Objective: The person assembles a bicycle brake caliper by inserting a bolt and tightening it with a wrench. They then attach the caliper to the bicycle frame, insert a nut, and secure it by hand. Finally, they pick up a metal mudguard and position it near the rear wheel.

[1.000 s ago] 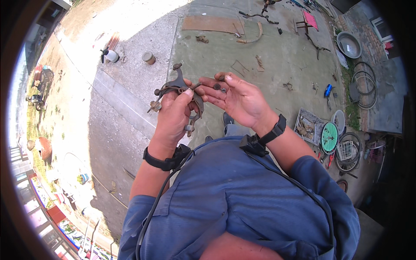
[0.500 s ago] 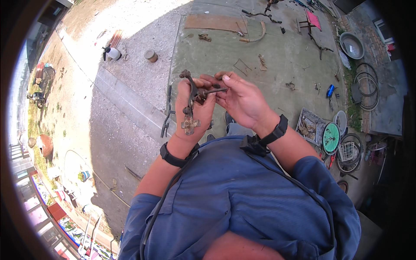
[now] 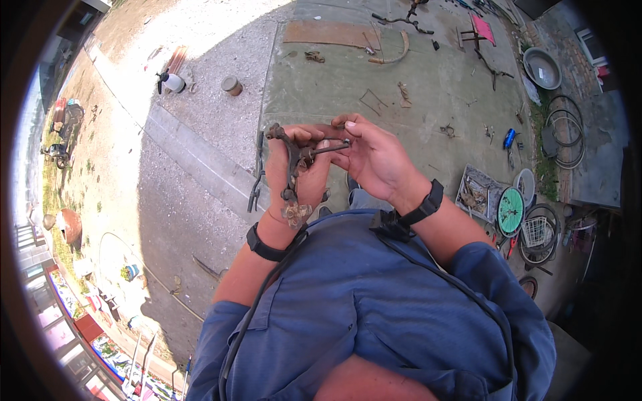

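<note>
Both grips close on one rusty bicycle brake caliper (image 3: 292,170) held up at the centre of the frame, in front of the person's chest. Left hand (image 3: 294,175) wraps narrowly around the caliper's body, palm toward the camera, with the curved arms of the part sticking out above and below the fist and a dark thin arm (image 3: 257,175) hanging down at its left side. Right hand (image 3: 374,157) pinches the thin bolt (image 3: 331,147) that juts rightward from the caliper, thumb and forefinger tight on its end, the other fingers curled just beside the left hand's fingertips. Each wrist carries a black band, and blue sleeves run down to the lower edge. Below the hands lies a greenish mat (image 3: 428,93) on the ground, filling the upper centre of the frame. On it, upper centre, sit a brown flat board (image 3: 331,33) and a curved rusty piece (image 3: 394,53). To the upper left, on the bare gravel, stands a small tin can (image 3: 231,85). At the right of the frame a green round disc (image 3: 511,210) leans near a wire basket (image 3: 535,232), with a tray of rusty parts (image 3: 476,194) just beside them and a grey metal basin (image 3: 543,67) at the upper right.
</note>
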Demonstrator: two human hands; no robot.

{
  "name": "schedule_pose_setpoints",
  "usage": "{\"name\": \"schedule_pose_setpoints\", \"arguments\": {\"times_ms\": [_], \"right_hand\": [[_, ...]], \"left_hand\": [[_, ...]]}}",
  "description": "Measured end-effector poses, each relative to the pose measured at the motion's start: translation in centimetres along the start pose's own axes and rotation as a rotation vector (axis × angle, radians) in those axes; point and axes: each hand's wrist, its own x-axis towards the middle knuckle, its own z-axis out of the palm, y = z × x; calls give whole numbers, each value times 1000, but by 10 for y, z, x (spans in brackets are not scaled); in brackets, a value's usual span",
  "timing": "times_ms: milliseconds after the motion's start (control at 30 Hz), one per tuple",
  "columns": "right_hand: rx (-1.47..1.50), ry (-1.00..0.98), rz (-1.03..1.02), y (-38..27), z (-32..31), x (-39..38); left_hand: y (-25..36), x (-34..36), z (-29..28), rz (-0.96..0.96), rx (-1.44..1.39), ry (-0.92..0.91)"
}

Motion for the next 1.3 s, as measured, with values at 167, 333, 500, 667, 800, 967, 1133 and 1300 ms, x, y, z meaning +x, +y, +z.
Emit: {"name": "schedule_pose_setpoints", "arguments": {"times_ms": [167, 333, 500, 667, 800, 967, 1133, 1300], "right_hand": [[-117, -12, 90, -7, -3, -4], [-245, -89, 71, -3, 7, -6], [-320, -131, -37, -4, 13, -10], [-424, -104, -105, -8, 12, -15], [-638, -66, -282, -10, 13, -18], [-1028, 1, -482, -17, 13, -18], [-1278, -10, -643, -25, 16, -17], [-1372, -54, -744, -26, 20, -14]], "left_hand": [[19, 0, -12, 24, -55, 4], [28, 3, -15, 68, -29, -8], [28, 4, -12, 155, -41, -20], [37, 3, -19, 3, -91, -9], [40, 10, -31, -330, -46, -36], [35, 12, -38, -454, -43, -101], [32, 8, -36, -389, -8, -131], [35, 9, -35, -370, 66, -132]]}}
